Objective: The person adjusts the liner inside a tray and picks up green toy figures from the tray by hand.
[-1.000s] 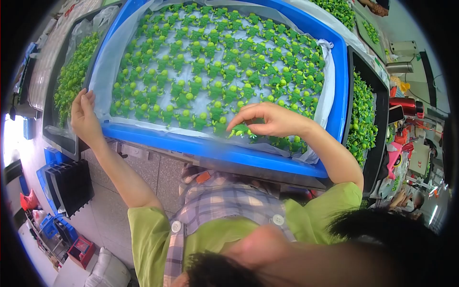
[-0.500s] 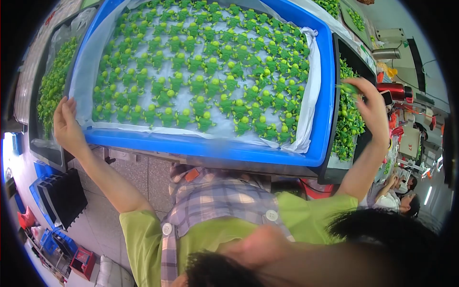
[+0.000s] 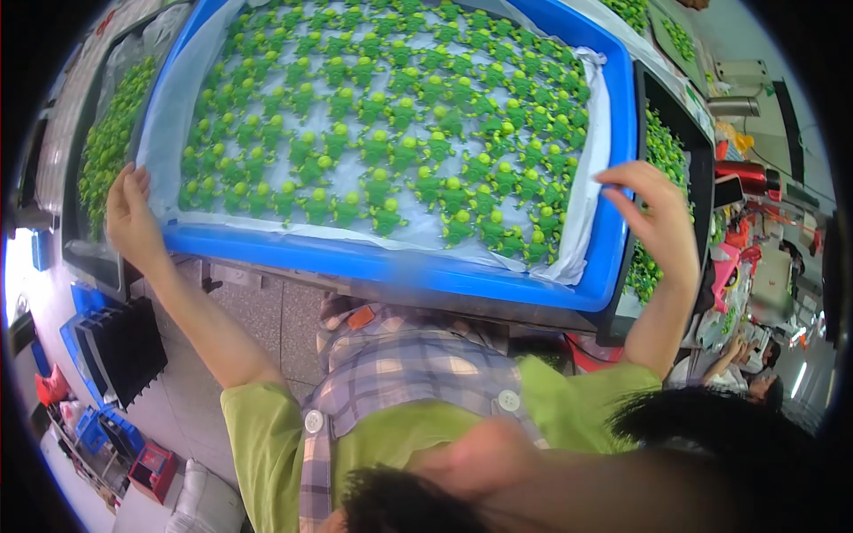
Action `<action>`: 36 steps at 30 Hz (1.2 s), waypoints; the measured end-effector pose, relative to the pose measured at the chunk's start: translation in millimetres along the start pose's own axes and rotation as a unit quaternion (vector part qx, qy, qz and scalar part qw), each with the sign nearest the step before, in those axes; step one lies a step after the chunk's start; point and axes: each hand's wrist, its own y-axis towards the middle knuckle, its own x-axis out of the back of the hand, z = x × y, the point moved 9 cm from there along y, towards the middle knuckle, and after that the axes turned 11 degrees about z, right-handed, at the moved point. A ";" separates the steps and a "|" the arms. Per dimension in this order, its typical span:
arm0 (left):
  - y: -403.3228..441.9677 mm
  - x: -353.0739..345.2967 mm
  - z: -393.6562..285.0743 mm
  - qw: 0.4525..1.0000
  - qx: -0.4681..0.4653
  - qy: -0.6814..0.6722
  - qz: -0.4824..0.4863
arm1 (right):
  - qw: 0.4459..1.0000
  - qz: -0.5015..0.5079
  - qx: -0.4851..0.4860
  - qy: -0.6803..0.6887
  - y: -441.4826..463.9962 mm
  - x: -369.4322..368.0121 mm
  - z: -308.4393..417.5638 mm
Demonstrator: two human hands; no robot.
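Apparently right hand (image 3: 653,213) empty, fingers parted; could snag liner (image 3: 579,213) if brushing low; left hand (image 3: 133,213) hold unclear.

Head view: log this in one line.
left hand: at left rim of blue tray | right hand: open, over right rim | green pieces: spread across white liner

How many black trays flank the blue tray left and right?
2: the left black tray, beside the left hand; the right black tray, partly behind the right hand. Others may be hidden.
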 end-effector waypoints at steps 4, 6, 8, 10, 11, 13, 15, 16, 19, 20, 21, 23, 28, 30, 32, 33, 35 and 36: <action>-0.1 -0.4 -0.6 1.000 -0.004 0.010 0.002 | 0.992 0.096 0.078 0.013 27.6 -46.5 20.5; 0.8 0.3 0.5 1.000 -0.007 0.021 0.007 | 0.986 0.129 0.102 0.010 32.9 -70.2 24.0; 1.0 0.4 1.2 1.000 0.003 0.017 0.005 | 0.979 0.182 0.093 0.007 35.9 -90.2 23.9; 0.7 0.3 3.8 1.000 0.007 0.007 0.007 | 0.978 0.189 0.084 0.012 35.5 -100.3 17.5; 1.0 0.4 4.6 1.000 0.010 0.003 0.008 | 0.977 0.196 0.081 0.018 34.3 -106.3 13.4; 2.4 0.9 6.1 1.000 0.006 0.003 0.015 | 0.979 0.188 0.075 0.028 33.5 -110.7 6.7; 2.7 0.9 5.8 1.000 0.007 0.009 0.014 | 0.978 0.195 0.065 0.025 33.9 -115.3 2.5; 3.4 0.9 7.4 1.000 0.008 0.010 0.018 | 0.979 0.194 0.060 0.026 34.6 -116.3 1.4; 7.7 2.3 16.1 0.999 0.000 0.000 0.034 | 0.965 0.251 0.043 0.063 34.1 -131.0 -4.3; 7.4 2.5 15.4 0.999 0.006 0.005 0.032 | 0.966 0.245 0.041 0.070 34.5 -132.5 -7.5; 7.4 2.7 14.8 0.999 0.011 0.010 0.030 | 0.967 0.240 0.040 0.077 34.8 -133.5 -9.5; 6.7 1.4 11.5 0.999 0.011 0.014 0.027 | 0.970 0.215 0.017 0.110 36.4 -132.1 -14.8; 6.5 1.2 7.5 0.999 0.007 0.026 0.023 | 0.969 0.213 -0.003 0.127 39.1 -133.6 -10.3; 6.5 2.2 7.6 0.999 0.007 0.028 0.019 | 0.973 0.199 0.011 0.114 40.1 -133.4 -9.6; 5.8 2.0 5.0 0.999 0.006 0.033 0.018 | 0.975 0.199 0.011 0.101 40.4 -135.3 -10.8; 5.4 2.0 3.8 0.999 0.005 0.037 0.017 | 0.976 0.199 0.012 0.087 40.5 -136.2 -11.2; 5.4 2.2 3.7 0.999 0.006 0.036 0.017 | 0.976 0.203 0.002 0.077 40.5 -136.8 -11.7; 5.5 2.2 3.7 0.999 0.006 0.033 0.017 | 0.976 0.206 -0.009 0.064 40.5 -137.2 -12.9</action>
